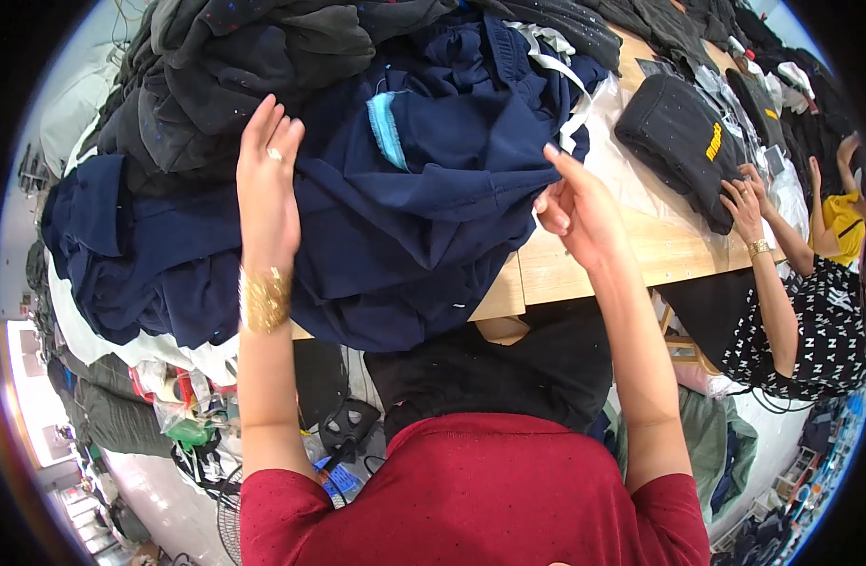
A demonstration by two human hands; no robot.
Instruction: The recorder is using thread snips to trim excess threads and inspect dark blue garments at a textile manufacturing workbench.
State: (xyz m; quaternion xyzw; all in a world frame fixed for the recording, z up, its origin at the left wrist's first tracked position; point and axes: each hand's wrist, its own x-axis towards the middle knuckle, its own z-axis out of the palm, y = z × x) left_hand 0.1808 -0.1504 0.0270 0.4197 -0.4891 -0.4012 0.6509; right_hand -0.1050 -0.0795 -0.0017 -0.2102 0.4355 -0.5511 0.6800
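A navy blue garment lies heaped on the table in front of me, with a light blue strip on it and white drawstring-like tape near its right end. My left hand, wearing a ring, is raised over the garment's left part, fingers stretched out and nothing in them. Beside the garment's right edge is my right hand. One digit points up and the others are partly curled, with a gap between them. Whether it touches the cloth, I cannot tell.
Dark grey garments are piled at the far left. A folded black garment lies to the right on the wooden table, under a co-worker's hands. Another person in yellow stands beyond. Bags and a fan guard sit low on the left.
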